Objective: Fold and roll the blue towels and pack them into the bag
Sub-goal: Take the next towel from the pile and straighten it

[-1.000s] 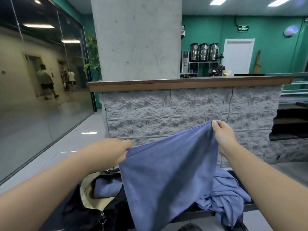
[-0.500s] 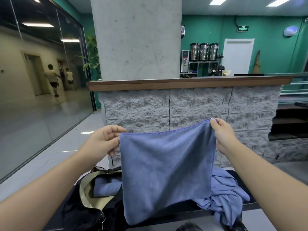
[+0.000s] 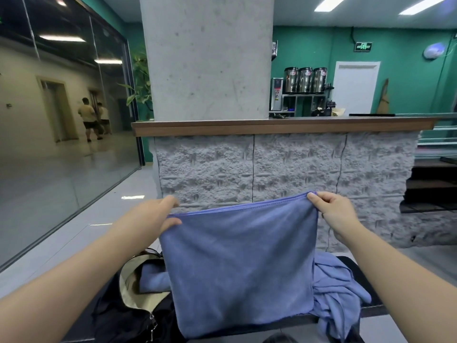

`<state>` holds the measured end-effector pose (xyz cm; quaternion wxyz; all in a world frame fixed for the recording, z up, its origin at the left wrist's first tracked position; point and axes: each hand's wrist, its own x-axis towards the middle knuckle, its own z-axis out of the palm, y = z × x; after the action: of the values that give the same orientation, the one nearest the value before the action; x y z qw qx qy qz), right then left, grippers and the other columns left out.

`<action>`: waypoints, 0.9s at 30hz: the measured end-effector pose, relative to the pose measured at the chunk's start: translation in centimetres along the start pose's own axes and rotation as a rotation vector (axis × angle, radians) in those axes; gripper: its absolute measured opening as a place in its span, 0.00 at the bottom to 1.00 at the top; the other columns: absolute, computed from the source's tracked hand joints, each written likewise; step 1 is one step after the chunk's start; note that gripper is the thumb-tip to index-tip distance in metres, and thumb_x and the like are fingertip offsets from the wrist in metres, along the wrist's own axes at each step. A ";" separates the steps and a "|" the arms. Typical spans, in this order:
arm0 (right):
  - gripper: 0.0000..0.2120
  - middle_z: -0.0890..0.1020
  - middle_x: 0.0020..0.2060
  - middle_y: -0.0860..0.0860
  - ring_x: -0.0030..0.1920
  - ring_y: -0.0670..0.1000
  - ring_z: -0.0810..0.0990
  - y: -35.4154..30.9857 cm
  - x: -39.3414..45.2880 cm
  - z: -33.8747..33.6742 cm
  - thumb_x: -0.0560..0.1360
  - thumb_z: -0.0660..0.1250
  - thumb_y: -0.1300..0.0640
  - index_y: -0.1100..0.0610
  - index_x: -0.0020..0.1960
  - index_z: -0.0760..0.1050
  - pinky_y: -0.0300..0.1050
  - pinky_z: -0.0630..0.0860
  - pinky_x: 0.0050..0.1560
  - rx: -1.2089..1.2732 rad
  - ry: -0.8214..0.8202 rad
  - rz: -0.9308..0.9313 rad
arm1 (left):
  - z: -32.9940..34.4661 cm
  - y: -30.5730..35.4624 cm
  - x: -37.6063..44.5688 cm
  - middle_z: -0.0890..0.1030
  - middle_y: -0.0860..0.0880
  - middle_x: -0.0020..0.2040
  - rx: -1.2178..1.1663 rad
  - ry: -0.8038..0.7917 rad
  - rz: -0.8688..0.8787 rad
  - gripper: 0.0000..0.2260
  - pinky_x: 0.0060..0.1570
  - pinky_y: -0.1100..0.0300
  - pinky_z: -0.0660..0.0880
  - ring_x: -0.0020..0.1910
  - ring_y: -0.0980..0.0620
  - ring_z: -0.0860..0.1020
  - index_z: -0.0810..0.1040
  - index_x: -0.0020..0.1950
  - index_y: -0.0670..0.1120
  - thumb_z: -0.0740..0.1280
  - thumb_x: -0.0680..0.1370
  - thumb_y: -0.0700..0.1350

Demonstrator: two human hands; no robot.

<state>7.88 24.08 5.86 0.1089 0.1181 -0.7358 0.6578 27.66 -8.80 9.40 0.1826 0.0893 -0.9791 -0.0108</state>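
Head view, the only feed on my screen: a person's two bare hands hold a folded blue towel (image 3: 241, 263) up in the air in front of a rough grey stone counter (image 3: 284, 167) topped with a wooden ledge (image 3: 272, 126). I see the left hand (image 3: 158, 216) pinching the towel's upper left corner, thumb laid on the near face and fingers behind the cloth, while the right hand (image 3: 336, 214) pinches the upper right corner between thumb and curled fingers. The top edge sags slightly between the two grips, and the cloth hangs down as a flat, doubled rectangle, its lower edge reaching the dark bench (image 3: 371, 310) below. On that bench, at lower left, I make out a black bag (image 3: 123, 315) standing open with a beige lining, and inside it a rolled blue towel (image 3: 153, 280), partly hidden behind the one held up. At lower right a crumpled heap of blue towels (image 3: 338, 288) lies on the bench, part of it spilling over the near edge. Beyond the counter rises a concrete pillar (image 3: 207, 58); three steel urns (image 3: 305, 80) stand on a shelf against a green wall, just left of a white door (image 3: 356, 87). At far left, a glass wall (image 3: 61, 120) shows two people in a corridor.
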 end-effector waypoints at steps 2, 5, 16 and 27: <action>0.04 0.78 0.32 0.48 0.31 0.45 0.70 -0.2 0.0 -0.1 0.74 0.69 0.59 0.57 0.42 0.80 0.32 0.68 0.31 -0.053 -0.056 -0.027 | 0.7 -0.8 0.6 0.76 0.46 0.54 0.093 0.023 -0.007 0.15 0.53 0.55 0.70 0.55 0.45 0.74 0.73 0.61 0.45 0.60 0.80 0.52; 0.06 0.76 0.30 0.52 0.29 0.46 0.69 -0.8 -0.4 -0.2 0.75 0.68 0.63 0.57 0.39 0.78 0.31 0.67 0.25 -0.197 -0.147 -0.115 | 0.9 -2.1 1.2 0.69 0.47 0.39 0.044 0.153 0.116 0.10 0.41 0.55 0.67 0.39 0.45 0.71 0.81 0.40 0.39 0.69 0.76 0.44; 0.11 0.71 0.31 0.52 0.33 0.49 0.68 -0.4 -1.9 2.3 0.80 0.61 0.55 0.58 0.41 0.71 0.43 0.62 0.33 -0.428 -0.168 -0.156 | 3.5 -2.9 0.2 0.75 0.45 0.34 -0.767 0.024 -0.371 0.08 0.37 0.57 0.68 0.34 0.49 0.69 0.74 0.41 0.46 0.61 0.80 0.45; 0.22 0.58 0.24 0.52 0.28 0.51 0.57 -0.4 -2.5 5.8 0.77 0.63 0.58 0.56 0.29 0.55 0.46 0.53 0.31 -0.576 -0.106 -0.011 | 3.6 -3.2 -2.2 0.77 0.37 0.48 -1.613 -0.229 -0.439 0.17 0.43 0.59 0.76 0.46 0.44 0.75 0.81 0.50 0.35 0.60 0.65 0.30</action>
<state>10.30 18.40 4.78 0.1031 0.1205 -0.8962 0.4144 28.89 -11.56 5.11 0.0839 0.1183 -0.6443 -0.7509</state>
